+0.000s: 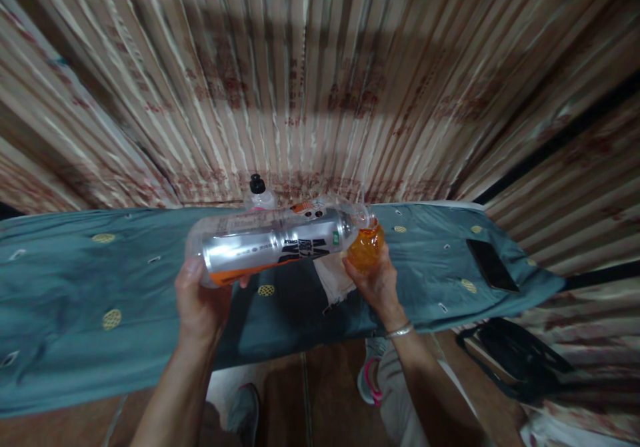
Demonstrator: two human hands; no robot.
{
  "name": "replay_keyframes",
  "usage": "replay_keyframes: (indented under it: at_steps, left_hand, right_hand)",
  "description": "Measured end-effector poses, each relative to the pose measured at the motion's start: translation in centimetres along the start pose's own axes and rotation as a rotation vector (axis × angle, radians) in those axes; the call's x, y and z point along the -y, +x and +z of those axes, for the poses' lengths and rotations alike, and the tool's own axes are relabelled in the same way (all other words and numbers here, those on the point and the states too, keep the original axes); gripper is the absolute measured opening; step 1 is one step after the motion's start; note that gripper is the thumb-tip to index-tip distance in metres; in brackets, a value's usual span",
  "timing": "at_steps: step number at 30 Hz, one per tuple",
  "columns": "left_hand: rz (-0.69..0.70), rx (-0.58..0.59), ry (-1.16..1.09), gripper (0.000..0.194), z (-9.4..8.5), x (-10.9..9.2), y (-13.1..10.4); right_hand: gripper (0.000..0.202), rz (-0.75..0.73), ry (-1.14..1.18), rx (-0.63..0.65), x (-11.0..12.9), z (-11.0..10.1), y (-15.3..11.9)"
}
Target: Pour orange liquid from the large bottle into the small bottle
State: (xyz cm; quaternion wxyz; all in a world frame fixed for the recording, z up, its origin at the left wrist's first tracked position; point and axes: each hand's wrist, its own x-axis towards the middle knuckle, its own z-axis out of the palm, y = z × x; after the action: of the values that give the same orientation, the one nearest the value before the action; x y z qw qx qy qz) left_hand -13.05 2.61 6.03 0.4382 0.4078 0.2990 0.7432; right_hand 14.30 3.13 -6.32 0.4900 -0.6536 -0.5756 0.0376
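My left hand (pixel 200 293) grips the base end of a large clear plastic bottle (pixel 260 243) with a silver, black and orange label. The bottle lies almost level above the cloth, its neck pointing right. In my right hand (pixel 375 283) is a small rounded bottle (pixel 366 247), orange in its body and clear at the top. The two bottle mouths meet or overlap; I cannot tell whether they touch or whether liquid is flowing. Under my right hand, a pale cloth (pixel 333 277) lies partly hidden.
A teal patterned cover (pixel 125 260) spreads over the long surface. Behind the large bottle stands a clear bottle with a black cap (pixel 257 183). A dark phone (pixel 493 265) lies at the right. Pleated curtains (pixel 300 87) hang behind; a black bag (pixel 515 357) sits low at the right.
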Motion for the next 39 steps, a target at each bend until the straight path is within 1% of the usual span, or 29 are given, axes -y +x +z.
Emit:
replay_keyframes:
  at_steps: [2, 5, 7, 12, 15, 18, 21, 22, 23, 26, 28, 30, 32, 34, 36, 39]
  left_hand:
    - [0.0, -0.002, 0.001, 0.044, 0.0, 0.0, 0.0]
    - [-0.002, -0.007, -0.001, 0.046, 0.0, 0.0, 0.0]
    - [-0.024, -0.012, 0.011, 0.046, 0.0, 0.1, 0.0]
    - [0.01, -0.029, -0.017, 0.049, 0.0, 0.5, 0.1]
    - [0.007, -0.019, -0.01, 0.047, -0.1, 0.6, 0.0]
    - [-0.042, -0.004, 0.0, 0.043, -0.3, 0.6, -0.2]
    - [-0.053, -0.011, -0.01, 0.041, -0.5, 0.9, -0.3]
    - [-0.04, -0.016, -0.017, 0.041, -0.5, 1.0, -0.3]
    - [-0.058, -0.016, -0.014, 0.04, -0.6, 1.1, -0.2]
    - [-0.031, -0.032, -0.044, 0.042, -0.6, 1.3, -0.1]
    - [-0.044, -0.019, -0.049, 0.037, -0.5, 1.4, 0.0]
    - [-0.052, -0.008, -0.049, 0.035, -0.3, 1.4, 0.0]
    - [-0.045, -0.022, -0.042, 0.035, -0.1, 1.4, -0.1]
    - [-0.038, -0.026, -0.03, 0.035, 0.0, 1.5, -0.1]
    - [-0.036, 0.007, -0.025, 0.035, 0.1, 1.5, -0.2]
    - [-0.035, 0.044, -0.028, 0.036, 0.0, 1.6, -0.3]
  right_hand:
    - [0.088, -0.005, 0.011, 0.023, 0.0, 0.0, 0.1]
    - [0.083, -0.005, 0.028, 0.022, 0.0, -0.1, 0.3]
    - [0.083, 0.008, 0.028, 0.011, 0.1, -0.1, 0.3]
    - [0.085, 0.018, 0.023, -0.004, 0.7, -0.3, 0.3]
    - [0.077, 0.01, 0.029, 0.008, 1.0, -0.4, 0.4]
    - [0.068, 0.014, 0.042, 0.001, 0.9, -0.4, 0.5]
    - [0.072, 0.028, 0.023, -0.017, 0.9, -0.5, 0.6]
    - [0.073, 0.03, 0.017, -0.01, 1.0, -0.6, 0.6]
    - [0.072, 0.03, 0.015, 0.003, 1.2, -0.7, 0.7]
    - [0.068, 0.038, 0.027, 0.034, 1.6, -0.9, 0.8]
    - [0.07, 0.036, 0.04, 0.04, 1.8, -1.0, 0.9]
    - [0.074, 0.03, 0.045, 0.031, 1.7, -0.9, 1.0]
    - [0.078, 0.019, 0.037, 0.015, 1.4, -0.8, 1.0]
    - [0.077, -0.008, 0.033, 0.017, 1.0, -0.7, 1.0]
    - [0.076, -0.033, 0.033, 0.017, 0.7, -0.6, 0.9]
    - [0.081, -0.027, 0.022, -0.01, 0.2, -0.4, 0.9]
